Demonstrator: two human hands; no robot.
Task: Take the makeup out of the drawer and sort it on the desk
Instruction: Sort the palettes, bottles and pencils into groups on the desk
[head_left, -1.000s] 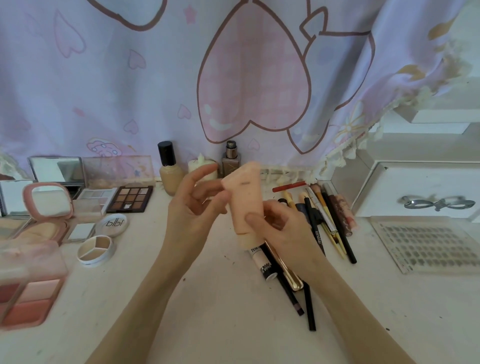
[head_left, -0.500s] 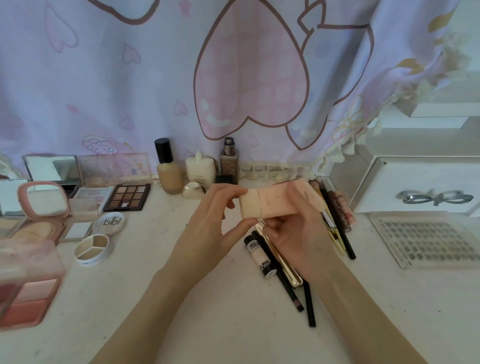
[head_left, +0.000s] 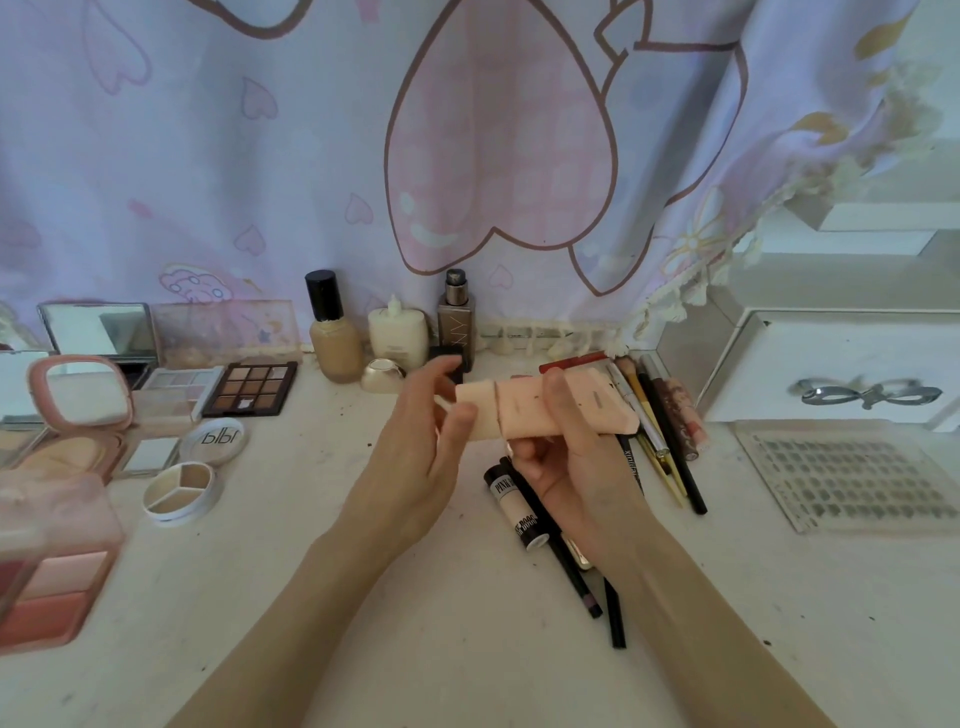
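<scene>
Both hands are up over the middle of the surface, and between them sits a peach-pink squeeze tube, lying roughly level, cap end to the left, crimped flat end to the right. The right hand has it in a full grip, thumb across the top of the soft body and fingers curled beneath. The left hand pinches the paler cap end between thumb and fingertips. It reads as the sorting step: this piece is out and being looked over, not yet placed.

The tube looks matte and pliable, with small dark print on its side. The next move, I'd judge, calls for picking its group. Far back stand the bottles: a black-capped foundation bottle of clear glass, a cream squat bottle, a tall square brown one. To the right lies a heap of slim pencils and brushes, hard and stick-shaped; just near of the hands lies a white tube with black lettering. Far left are flat hard cases: a brown eyeshadow palette, a round pink mirror compact, a round three-part concealer pot. The bottles look the likeliest match.
</scene>
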